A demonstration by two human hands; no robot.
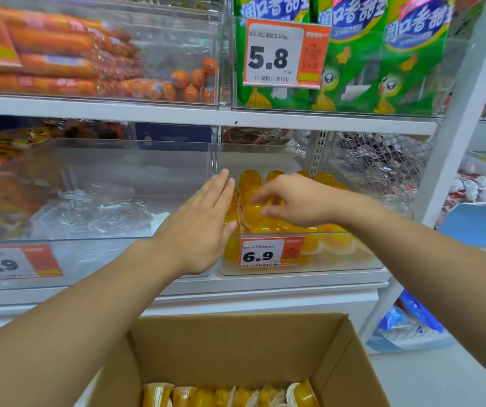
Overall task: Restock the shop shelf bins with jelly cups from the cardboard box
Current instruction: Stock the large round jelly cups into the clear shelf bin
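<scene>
A clear shelf bin (338, 264) with a 6.9 price tag (270, 252) holds several yellow jelly cups (334, 240). My left hand (203, 221) is at the bin's left wall, fingers straight, flat beside the cups and holding nothing. My right hand (288, 201) reaches in from the right, its fingers curled over the top jelly cups (253, 212) in the middle of the bin. Below, an open cardboard box (350, 362) holds a row of jelly cups (230, 395) at the bottom edge of the view.
Left of the jelly bin stands a nearly bare clear bin (136, 177) with crumpled plastic wrap (95, 210) and a 9.9 tag (15, 262). The shelf above carries sausages (59, 66) and green bags (353, 60) with a 5.8 tag. A white upright (456, 118) bounds the right.
</scene>
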